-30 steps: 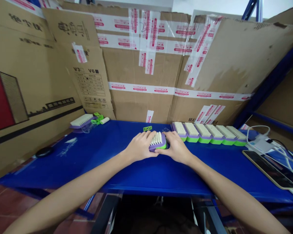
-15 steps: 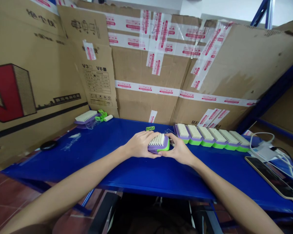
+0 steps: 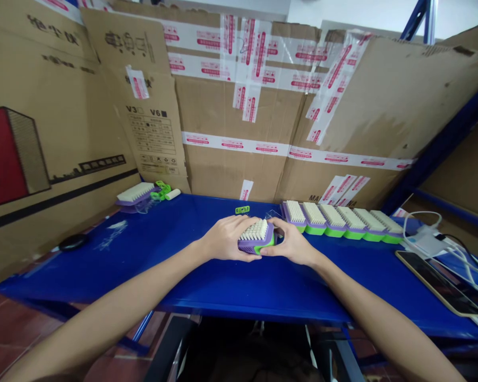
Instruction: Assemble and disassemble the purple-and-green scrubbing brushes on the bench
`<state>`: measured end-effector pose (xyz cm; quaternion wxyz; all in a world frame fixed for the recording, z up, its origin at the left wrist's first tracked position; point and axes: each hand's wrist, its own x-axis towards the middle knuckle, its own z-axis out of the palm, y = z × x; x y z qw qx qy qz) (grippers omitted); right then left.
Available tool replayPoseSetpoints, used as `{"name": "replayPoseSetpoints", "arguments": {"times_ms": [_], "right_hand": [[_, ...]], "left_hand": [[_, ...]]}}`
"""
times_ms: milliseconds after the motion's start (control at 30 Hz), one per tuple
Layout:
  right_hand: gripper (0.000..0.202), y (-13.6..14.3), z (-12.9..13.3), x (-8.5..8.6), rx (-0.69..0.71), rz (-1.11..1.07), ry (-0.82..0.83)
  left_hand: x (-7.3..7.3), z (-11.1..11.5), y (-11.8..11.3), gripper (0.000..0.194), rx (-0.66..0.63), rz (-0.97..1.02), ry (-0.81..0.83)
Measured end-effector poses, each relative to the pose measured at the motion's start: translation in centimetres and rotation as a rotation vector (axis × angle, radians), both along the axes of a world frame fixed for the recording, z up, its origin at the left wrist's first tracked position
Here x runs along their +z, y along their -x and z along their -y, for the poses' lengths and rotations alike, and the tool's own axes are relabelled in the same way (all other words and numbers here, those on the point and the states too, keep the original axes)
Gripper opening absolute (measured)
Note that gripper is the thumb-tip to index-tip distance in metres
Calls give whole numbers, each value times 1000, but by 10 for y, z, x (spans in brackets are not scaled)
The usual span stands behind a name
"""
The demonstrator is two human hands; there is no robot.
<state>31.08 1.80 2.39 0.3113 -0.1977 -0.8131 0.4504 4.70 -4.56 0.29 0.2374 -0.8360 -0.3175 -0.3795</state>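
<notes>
A purple and green scrubbing brush (image 3: 256, 231) with cream bristles facing up is held just above the blue table. My left hand (image 3: 226, 237) wraps round its left end, fingers over the bristle side and thumb below. On the right end, my right hand (image 3: 290, 242) grips the green part between thumb and fingers. Behind the brush, a small green plastic piece (image 3: 242, 210) lies on the table. Thin clear wire or plastic (image 3: 274, 213) shows beside it, too fine to make out.
Several finished-looking brushes (image 3: 334, 218) stand in a row at the back right. At the back left lie a purple brush part (image 3: 135, 194), green pieces (image 3: 161, 191) and a cream roller (image 3: 172, 194). A phone (image 3: 438, 281) and white cables sit at right; cardboard walls (image 3: 239, 175) enclose the table (image 3: 239, 289).
The camera view has shifted slightly, moving the scene a little left. Both hands still grip the brush, with the green part at its right end appearing slightly lower.
</notes>
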Motion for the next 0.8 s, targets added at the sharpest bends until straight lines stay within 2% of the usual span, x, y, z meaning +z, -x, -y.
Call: {"name": "replayPoseSetpoints", "arguments": {"times_ms": [100, 233, 300, 467, 600, 800], "right_hand": [[76, 1, 1, -4, -26, -4, -56], [81, 2, 4, -11, -126, 43, -274], [81, 2, 5, -13, -144, 54, -329], [87, 3, 8, -15, -109, 1, -331], [93, 4, 12, -11, -153, 29, -384], [89, 3, 14, -9, -184, 49, -430]], "left_hand": [[2, -1, 2, 94, 6, -17, -13], [5, -2, 6, 90, 30, -46, -27], [4, -3, 7, 89, 47, -43, -13], [0, -5, 6, 89, 83, -19, 10], [1, -4, 4, 90, 89, -17, 8], [-2, -4, 3, 92, 143, -5, 48]]}}
